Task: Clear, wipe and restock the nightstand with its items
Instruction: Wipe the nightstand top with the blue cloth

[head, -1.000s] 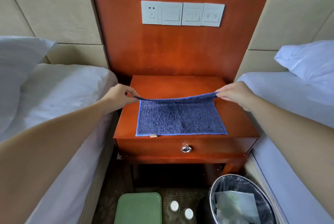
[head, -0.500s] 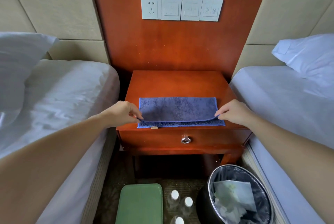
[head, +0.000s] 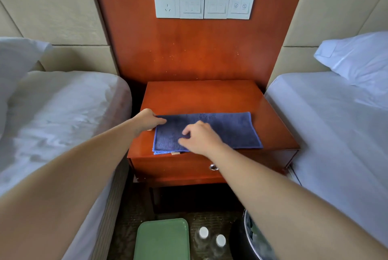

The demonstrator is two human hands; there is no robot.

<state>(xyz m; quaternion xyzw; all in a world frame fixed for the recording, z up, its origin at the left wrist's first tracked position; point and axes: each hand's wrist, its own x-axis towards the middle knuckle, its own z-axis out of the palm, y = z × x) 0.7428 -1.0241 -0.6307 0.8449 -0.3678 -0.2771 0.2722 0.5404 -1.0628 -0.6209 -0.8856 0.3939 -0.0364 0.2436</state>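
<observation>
The nightstand [head: 201, 98] is cleared; the left hand [head: 148, 120] pinches the folded cloth [head: 235, 131], the right hand [head: 202, 138] rests on it, grip unclear; wiping and restocking remain.

glossy wood nightstand [head: 201, 96], terry cloth [head: 231, 129]

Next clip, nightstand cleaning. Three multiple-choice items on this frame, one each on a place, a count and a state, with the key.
1. Where is the green tray relative to the nightstand? A on top; B on the floor in front; C inside it.
2. How many white-capped bottles stand beside the tray? A one; B four; C two.
3. The blue cloth is: A folded flat on the nightstand; B crumpled in a ball; C spread out in one layer.
Key: 1 B, it lies on the floor below; 2 C, two caps show; 3 A, its layers show at the front edge.
</observation>
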